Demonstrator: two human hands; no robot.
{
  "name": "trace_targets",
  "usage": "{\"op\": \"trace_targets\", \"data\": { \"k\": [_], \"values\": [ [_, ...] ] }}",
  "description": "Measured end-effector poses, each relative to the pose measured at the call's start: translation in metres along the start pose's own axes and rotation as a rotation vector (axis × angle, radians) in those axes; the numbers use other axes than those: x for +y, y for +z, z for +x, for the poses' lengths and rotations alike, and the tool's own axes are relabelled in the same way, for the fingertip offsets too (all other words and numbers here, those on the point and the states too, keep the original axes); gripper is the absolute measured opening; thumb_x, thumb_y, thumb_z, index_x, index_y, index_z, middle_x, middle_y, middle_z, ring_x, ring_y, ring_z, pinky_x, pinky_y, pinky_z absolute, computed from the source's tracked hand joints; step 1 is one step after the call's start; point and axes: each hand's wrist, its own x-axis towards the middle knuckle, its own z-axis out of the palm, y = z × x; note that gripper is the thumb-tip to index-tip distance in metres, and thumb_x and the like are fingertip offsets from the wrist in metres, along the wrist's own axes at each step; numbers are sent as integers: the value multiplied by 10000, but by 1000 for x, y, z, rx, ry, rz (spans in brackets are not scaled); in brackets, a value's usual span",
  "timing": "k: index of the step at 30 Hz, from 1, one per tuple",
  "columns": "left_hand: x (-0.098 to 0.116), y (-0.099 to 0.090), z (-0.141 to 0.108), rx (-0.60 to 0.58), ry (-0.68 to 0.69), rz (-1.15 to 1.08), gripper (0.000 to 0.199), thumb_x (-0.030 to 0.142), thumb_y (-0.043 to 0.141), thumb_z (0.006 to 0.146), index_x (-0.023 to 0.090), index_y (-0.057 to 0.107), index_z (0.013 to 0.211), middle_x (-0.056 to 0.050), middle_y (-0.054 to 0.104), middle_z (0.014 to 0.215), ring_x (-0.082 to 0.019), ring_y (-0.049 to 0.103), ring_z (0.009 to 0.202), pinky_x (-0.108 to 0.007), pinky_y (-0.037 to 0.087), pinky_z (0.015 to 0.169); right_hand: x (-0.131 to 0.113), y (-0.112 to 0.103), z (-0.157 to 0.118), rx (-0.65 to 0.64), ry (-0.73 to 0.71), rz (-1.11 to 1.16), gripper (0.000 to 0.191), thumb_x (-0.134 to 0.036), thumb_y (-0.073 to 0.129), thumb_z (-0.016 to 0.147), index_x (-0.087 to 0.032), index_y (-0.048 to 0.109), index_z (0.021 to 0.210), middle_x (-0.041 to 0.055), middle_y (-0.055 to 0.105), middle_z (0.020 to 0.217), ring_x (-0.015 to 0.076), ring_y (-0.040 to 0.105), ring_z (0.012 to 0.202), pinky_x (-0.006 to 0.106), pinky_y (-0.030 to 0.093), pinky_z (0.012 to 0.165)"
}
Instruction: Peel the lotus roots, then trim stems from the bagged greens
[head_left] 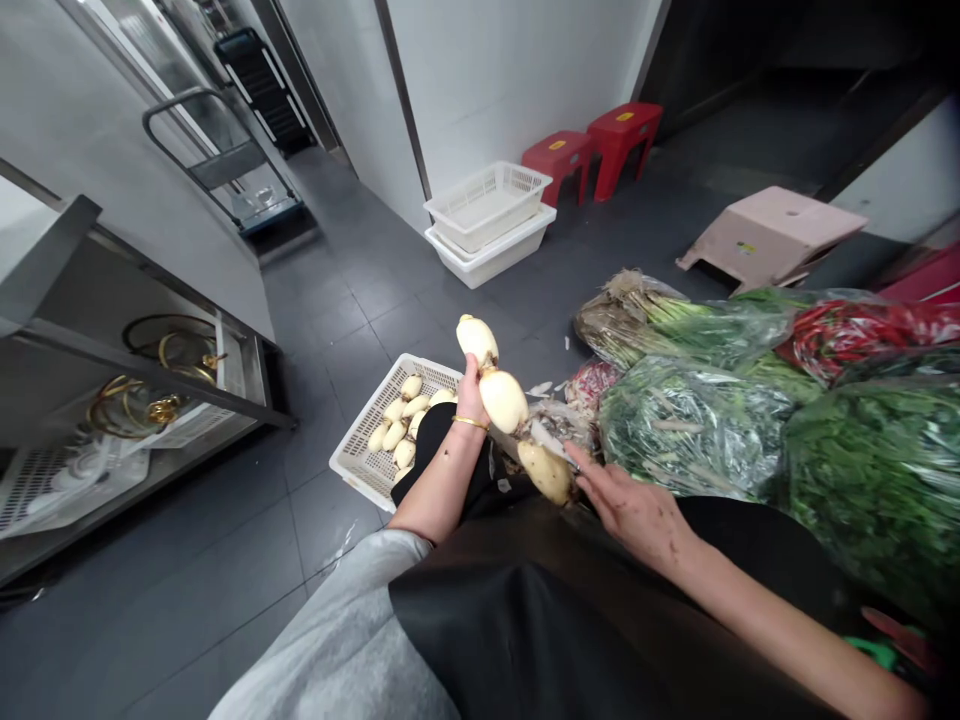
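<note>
My left hand (471,392), a yellow bangle at its wrist, is closed round the upper part of a long lotus root (504,400) with three joined segments. The two upper segments are pale and smooth; the lowest is browner and lies close above my apron. In my right hand (630,508) is a knife (551,440) with a pale flat blade, its fingers closed on the handle end. The blade rests against or just over the lowest segment; which of these I cannot tell. Left of my knee, a white basket (352,455) holds several pale lotus roots (397,420), partly hidden.
Bagged greens (690,420), red chillies (840,335) and spring onions (652,310) lie on the right. Stacked white baskets (487,205), red stools (622,135) and a pink stool (787,230) stand ahead. A steel shelf (225,420) and a trolley (225,165) are on the left.
</note>
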Motion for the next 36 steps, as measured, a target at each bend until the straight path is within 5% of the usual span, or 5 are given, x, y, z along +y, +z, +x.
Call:
{"op": "trace_targets", "data": {
  "k": [8, 13, 22, 29, 36],
  "values": [
    [4, 0, 5, 40, 93, -44, 481, 612, 628, 804, 134, 658, 849, -16, 621, 608, -129, 590, 531, -273, 511, 647, -2, -2, 3, -45, -13, 32, 475, -306, 335, 992, -284, 483, 1443, 54, 683, 740, 150, 608, 495, 234, 422, 427],
    [21, -14, 10, -123, -31, -105, 557, 666, 527, 836, 140, 675, 941, -91, 697, 800, -223, 682, 789, -390, 528, 822, 44, -6, -32, 82, 232, 356, 520, -374, 394, 979, -283, 392, 1491, 73, 694, 1191, 199, 713, 905, 255, 571, 679],
    [4, -6, 6, -183, -199, -23, 394, 493, 549, 903, 122, 665, 835, -50, 675, 694, -139, 630, 575, -271, 522, 663, 11, -3, 64, -125, 201, 359, 499, -324, 387, 967, -263, 453, 1457, 69, 723, 1137, 249, 717, 949, 379, 576, 835],
    [19, -9, 7, -93, -191, 28, 440, 556, 598, 852, 124, 668, 802, -45, 661, 642, -151, 637, 566, -289, 543, 661, 24, 18, -18, -104, 107, 599, 478, -329, 387, 988, -252, 446, 1456, 58, 603, 1343, 214, 616, 1173, 324, 544, 925],
    [11, -14, 5, -88, -166, 21, 452, 583, 604, 835, 140, 686, 803, -58, 669, 673, -157, 640, 602, -302, 541, 681, 13, 15, 12, -50, 223, 640, 511, -317, 407, 968, -237, 424, 1473, 78, 640, 1295, 231, 643, 1132, 368, 522, 966]
  ]
}}
